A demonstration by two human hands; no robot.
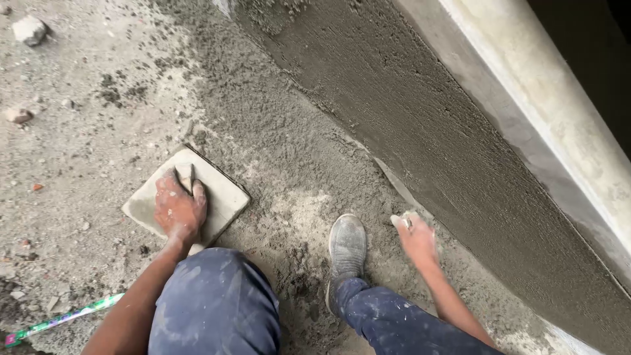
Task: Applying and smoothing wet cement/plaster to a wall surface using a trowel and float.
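The left hand (179,209) lies at about 8 o'clock from the middle of the view, pressed palm-down on a square grey board (223,194) that rests flat on the floor (79,131); its fingers are curled over a small raised handle (185,176) on the board's top, so the hand is closed in a grip on that handle. The board sits turned like a diamond, one corner pointing to 12 o'clock, and its near corner is hidden behind the left knee (217,302) in dusty blue trousers. The right hand (415,238) is at about 4 o'clock, knuckles up, fingers bent around a trowel (394,181) whose thin blade runs up toward 11 o'clock along the foot of the wall; the grip is closed, though the handle itself is mostly hidden inside the fist. The blade lies against the lower edge of the wet plaster (427,125), a dark, finely ridged band that slants from 12 o'clock down to 4 o'clock across the wall. Above it, toward 2 o'clock, runs a pale smooth ledge (545,92). Between the hands, at 6 o'clock, a grey shoe (347,246) stands on loose damp mortar (282,151) spread over the floor beside the wall. The floor to the left is dry, dusty and strewn with small stones (29,29), one at 10 o'clock near the top corner. At 8 o'clock, by the bottom edge, a thin green and white stick (62,320) lies on the floor, well apart from the board.
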